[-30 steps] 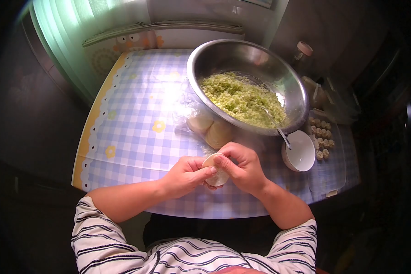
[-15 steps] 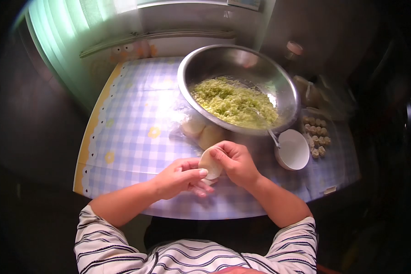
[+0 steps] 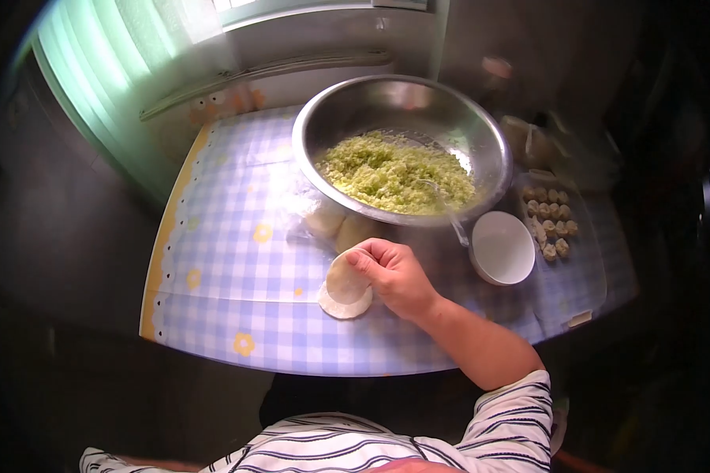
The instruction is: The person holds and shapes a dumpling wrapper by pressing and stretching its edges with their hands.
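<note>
My right hand [image 3: 394,276] pinches the edge of a round, pale dough wrapper [image 3: 345,282] between thumb and fingers, over the table's front half. Just beneath and in front of it shows a second pale wrapper [image 3: 344,307]; whether it lies on the table or hangs from the hand I cannot tell. My left hand is out of view; only a bit of that forearm [image 3: 162,465] shows at the bottom left. Beyond the right hand, a large steel bowl [image 3: 308,162] holds chopped green filling [image 3: 398,173] and a spoon [image 3: 456,225].
On the checked tablecloth [image 3: 221,292], a white bowl [image 3: 503,248] stands right of my right hand. Farther right, a tray [image 3: 580,319] carries several small dumplings [image 3: 550,221]. Wrapped dough pieces [image 3: 355,231] lie before the steel bowl. Behind it stands a jar with a pink lid [image 3: 497,67].
My left hand has let go of the wrappers and moved down and left, out of view. My right hand keeps its pinch, and the wrappers have shifted slightly left. The camera view has shifted.
</note>
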A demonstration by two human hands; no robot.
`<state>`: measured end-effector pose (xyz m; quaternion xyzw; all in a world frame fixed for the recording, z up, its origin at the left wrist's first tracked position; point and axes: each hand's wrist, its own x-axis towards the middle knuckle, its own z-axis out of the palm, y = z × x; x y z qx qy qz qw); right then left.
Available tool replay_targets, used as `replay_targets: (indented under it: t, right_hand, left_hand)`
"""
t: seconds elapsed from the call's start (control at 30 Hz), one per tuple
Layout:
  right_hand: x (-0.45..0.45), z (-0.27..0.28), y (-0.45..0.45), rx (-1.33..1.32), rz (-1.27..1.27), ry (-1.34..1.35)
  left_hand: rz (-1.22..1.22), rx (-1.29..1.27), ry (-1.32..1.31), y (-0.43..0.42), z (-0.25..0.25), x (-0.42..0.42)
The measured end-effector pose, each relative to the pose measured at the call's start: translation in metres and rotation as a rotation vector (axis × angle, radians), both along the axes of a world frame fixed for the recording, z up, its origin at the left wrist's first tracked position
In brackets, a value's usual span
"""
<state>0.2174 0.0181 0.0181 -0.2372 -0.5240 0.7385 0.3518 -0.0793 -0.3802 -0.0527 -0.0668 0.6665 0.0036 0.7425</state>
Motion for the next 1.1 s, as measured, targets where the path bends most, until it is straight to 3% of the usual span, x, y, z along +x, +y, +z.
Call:
replay_targets:
  t: [0.07,0.17,1.1]
  right_hand:
    - [0.0,0.0,-0.001,0.026,-0.009,-0.015]
    - [0.001,0.0,0.0,0.046,0.0,-0.008]
    - [0.001,0.0,-0.001,0.104,-0.038,0.0]
  left_hand:
    - [0.164,-0.018,0.025,-0.001,0.014,0.013]
    - [0.225,-0.005,0.047,0.002,0.019,0.019]
    - [0.304,-0.011,0.124,-0.006,0.033,0.035]
